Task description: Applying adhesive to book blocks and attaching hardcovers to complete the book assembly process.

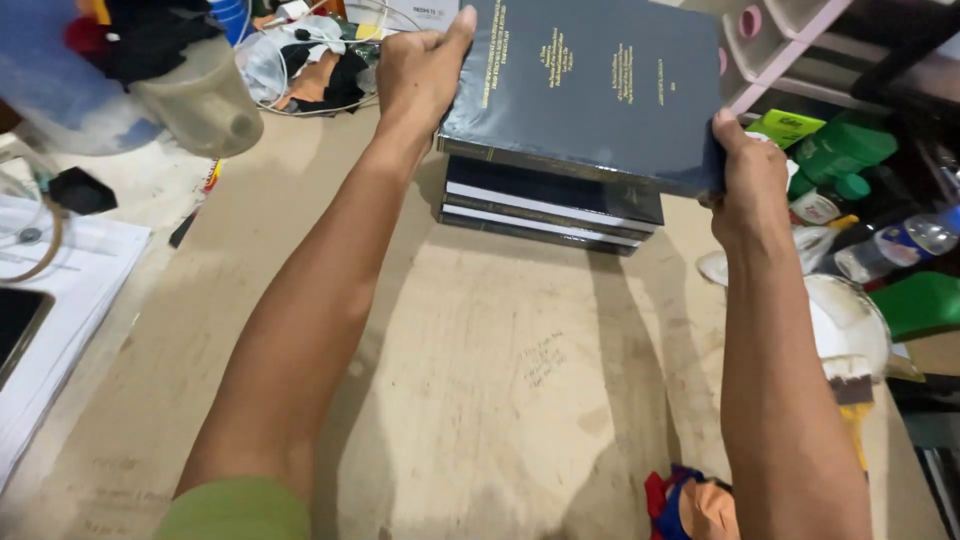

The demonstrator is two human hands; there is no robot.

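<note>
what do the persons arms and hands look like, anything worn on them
Both forearms are bare from elbow to wrist. The left hand and right hand wear no gloves, and no rings, watch or bracelet show. A green sleeve edge shows at the left upper arm; the right arm's sleeve is out of frame.

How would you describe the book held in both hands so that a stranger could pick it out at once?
On the far side of the wooden table stands a stack of dark books. The held book is above it, gripped by the left hand and right hand. Only it shows a gold-lettered cover.
</note>
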